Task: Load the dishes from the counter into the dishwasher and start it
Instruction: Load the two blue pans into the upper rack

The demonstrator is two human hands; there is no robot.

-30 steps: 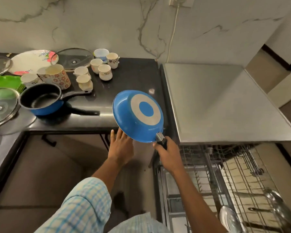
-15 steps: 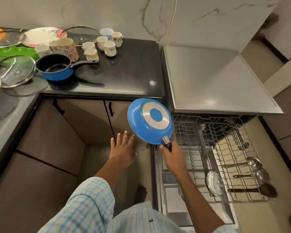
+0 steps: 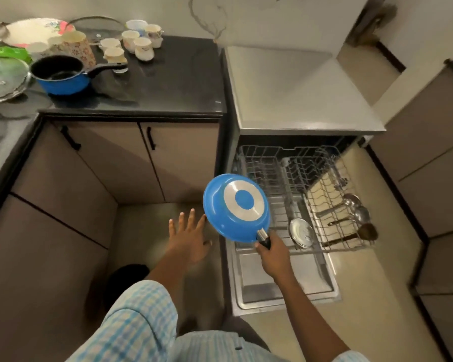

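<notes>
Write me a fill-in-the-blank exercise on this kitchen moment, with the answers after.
The right hand grips the blue frying pan by its ____. The left hand is open and holds ____. Ladles lie on the ____ side of the dishwasher rack. The blue saucepan sits on the black ____.
Missing words: handle; nothing; right; counter.

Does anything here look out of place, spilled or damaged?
Nothing looks spilled or broken. The blue pan is simply held tilted, underside towards the camera, by the right hand near the pulled-out dishwasher rack.
</notes>
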